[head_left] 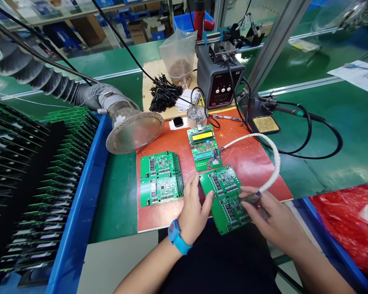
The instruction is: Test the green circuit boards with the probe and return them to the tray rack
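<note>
Left hand (194, 212) pinches 1 thin, rigid, likely fragile circuit board (226, 198) by its edge while right hand (271, 218) fingers close on a cabled connector (252, 198) above it.

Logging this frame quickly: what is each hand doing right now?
Left hand: closed on the edge of the green circuit board.
Right hand: closed on the connector of the white cable.

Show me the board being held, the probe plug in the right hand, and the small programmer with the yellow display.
held circuit board (225, 198), head view, middle of its green face
probe plug (252, 199), head view, dark body
programmer board (204, 148), head view, middle below its display
</note>
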A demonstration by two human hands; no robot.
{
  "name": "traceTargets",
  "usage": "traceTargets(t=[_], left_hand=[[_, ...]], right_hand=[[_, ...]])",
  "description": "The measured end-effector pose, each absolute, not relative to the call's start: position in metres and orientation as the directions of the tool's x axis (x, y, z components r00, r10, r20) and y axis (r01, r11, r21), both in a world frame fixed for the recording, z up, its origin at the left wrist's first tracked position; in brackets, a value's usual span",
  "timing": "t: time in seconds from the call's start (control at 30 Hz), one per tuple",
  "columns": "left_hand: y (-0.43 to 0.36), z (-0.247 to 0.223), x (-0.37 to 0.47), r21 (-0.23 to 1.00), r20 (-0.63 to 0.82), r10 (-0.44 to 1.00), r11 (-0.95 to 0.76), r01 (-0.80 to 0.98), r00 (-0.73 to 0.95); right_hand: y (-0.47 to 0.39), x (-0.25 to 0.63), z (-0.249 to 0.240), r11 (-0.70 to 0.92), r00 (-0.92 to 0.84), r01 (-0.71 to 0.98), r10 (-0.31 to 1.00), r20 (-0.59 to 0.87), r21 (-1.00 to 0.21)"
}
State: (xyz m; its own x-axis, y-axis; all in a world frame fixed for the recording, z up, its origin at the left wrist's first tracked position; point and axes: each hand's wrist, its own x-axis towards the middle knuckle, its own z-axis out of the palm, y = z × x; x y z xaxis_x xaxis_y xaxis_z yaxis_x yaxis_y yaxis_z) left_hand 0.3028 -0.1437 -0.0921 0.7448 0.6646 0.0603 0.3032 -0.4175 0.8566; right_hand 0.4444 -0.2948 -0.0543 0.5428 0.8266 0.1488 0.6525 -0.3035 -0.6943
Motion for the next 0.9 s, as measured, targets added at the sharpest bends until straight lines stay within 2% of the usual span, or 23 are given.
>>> traceTargets(t=[0.53,0.77,0.83,0.9], left_hand=[[-0.142,-0.085,0.303,0.841,0.051,0.671,-0.428,0.330,0.740],[-0.146,-0.076,0.305,0.852,0.143,0.723,-0.437,0.287,0.676],[-0.150,-0.071,0.308,0.908,0.119,0.762,-0.343,0.240,0.637],[-0.153,-0.065,0.310,0.981,0.035,0.779,-0.146,0.128,0.626]], right_hand=[[-0.296,0.445,-0.057,-0.307,0.546,0.629,0.829,0.124,-0.714],[-0.302,0.444,-0.059,-0.336,0.591,0.479,0.806,0.016,-0.811],[-0.305,0.444,-0.056,-0.328,0.600,0.414,0.800,-0.017,-0.849],[-0.305,0.447,-0.052,-0.289,0.620,0.354,0.785,-0.008,-0.889]])
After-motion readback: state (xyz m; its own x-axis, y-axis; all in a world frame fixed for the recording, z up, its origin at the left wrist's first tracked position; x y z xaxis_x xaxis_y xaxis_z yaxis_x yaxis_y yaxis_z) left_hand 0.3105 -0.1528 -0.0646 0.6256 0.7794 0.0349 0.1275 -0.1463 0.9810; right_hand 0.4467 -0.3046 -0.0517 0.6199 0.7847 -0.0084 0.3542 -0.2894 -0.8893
